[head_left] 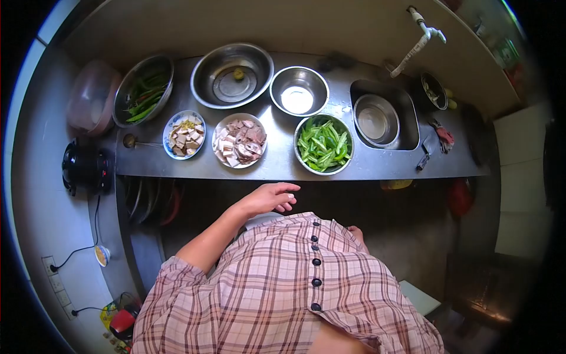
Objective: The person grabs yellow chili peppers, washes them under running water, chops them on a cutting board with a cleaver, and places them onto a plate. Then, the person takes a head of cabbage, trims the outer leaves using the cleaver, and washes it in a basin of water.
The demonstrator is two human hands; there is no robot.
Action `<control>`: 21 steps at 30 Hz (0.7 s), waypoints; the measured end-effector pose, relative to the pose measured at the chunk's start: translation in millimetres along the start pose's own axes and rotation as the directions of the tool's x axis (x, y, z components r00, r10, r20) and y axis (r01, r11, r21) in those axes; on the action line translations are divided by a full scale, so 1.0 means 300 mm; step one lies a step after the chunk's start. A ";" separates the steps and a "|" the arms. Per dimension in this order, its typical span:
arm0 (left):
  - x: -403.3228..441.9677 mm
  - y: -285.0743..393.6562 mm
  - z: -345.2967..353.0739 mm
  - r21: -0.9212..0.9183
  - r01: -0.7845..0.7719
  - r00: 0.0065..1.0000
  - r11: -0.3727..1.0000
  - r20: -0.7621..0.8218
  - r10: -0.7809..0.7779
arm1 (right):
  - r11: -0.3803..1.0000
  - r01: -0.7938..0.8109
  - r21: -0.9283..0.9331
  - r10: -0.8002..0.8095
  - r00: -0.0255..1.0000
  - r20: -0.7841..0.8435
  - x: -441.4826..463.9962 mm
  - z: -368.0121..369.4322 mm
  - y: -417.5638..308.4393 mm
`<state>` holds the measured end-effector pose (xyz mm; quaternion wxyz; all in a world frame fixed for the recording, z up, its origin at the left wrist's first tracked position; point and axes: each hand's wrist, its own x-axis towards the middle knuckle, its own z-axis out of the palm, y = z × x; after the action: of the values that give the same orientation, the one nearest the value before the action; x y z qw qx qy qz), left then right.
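My left hand (271, 199) hovers in front of the counter's front edge, fingers loosely extended and apart, with nothing in it. Only a small part of my right hand (356, 232) shows beside the plaid shirt; its fingers are hidden. Nearest to the left hand on the counter are a white dish with sliced meat (243, 141) and a metal bowl with sliced green peppers (324, 143). Left of the meat, a blue-rimmed bowl holds pale cut cubes (186, 141) and chopped yellowish bits. Neither hand touches any of these.
Behind stand a large metal basin (203, 82), a smaller metal basin (299, 97) and a bowl with whole green peppers (147, 97). At right, a basin (376, 120) sits in the sink under a tap (427, 32). A knife-like tool (423, 160) lies near the right end. A black appliance (85, 167) stands left.
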<state>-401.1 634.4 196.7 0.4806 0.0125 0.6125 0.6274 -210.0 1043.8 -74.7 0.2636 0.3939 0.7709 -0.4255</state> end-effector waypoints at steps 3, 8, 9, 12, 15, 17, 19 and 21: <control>0.000 -0.001 0.008 -0.003 0.001 1.000 1.000 0.002 -0.001 | 1.000 0.019 -0.012 -0.019 1.000 0.001 -0.003 0.007 -0.030; -0.002 -0.005 0.019 -0.046 0.006 1.000 0.999 0.011 -0.006 | 0.993 0.094 -0.074 -0.094 0.996 -0.002 0.011 0.008 -0.017; -0.005 -0.001 0.017 -0.046 0.006 1.000 0.999 0.012 -0.006 | 0.987 0.111 -0.114 -0.113 0.994 -0.013 0.008 0.009 -0.017; -0.025 0.014 -0.030 -0.053 -0.032 0.999 0.998 -0.030 0.030 | 0.953 0.216 -0.214 -0.225 0.974 -0.019 0.262 0.062 0.283; -0.047 0.030 -0.152 -0.068 -0.132 0.967 0.989 -0.226 0.113 | 0.958 0.102 -0.267 -0.107 0.994 -0.005 0.233 0.025 0.259; -0.059 0.026 -0.278 -0.080 -0.215 0.886 0.973 -0.436 0.160 | 0.966 0.085 -0.246 -0.084 0.996 0.015 0.175 0.009 0.196; -0.094 0.040 -0.426 -0.080 -0.293 0.749 0.953 -0.638 0.177 | 0.972 0.080 -0.223 -0.076 0.997 0.027 0.129 0.000 0.151; -0.167 0.071 -0.565 -0.004 -0.275 0.587 0.961 -0.793 0.165 | 0.976 0.073 -0.204 -0.067 0.997 0.035 0.104 -0.003 0.116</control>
<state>-489.2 479.6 199.8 0.0821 -0.2178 0.7133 0.6611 -198.2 1068.0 -113.0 0.2985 0.3312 0.8203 -0.3581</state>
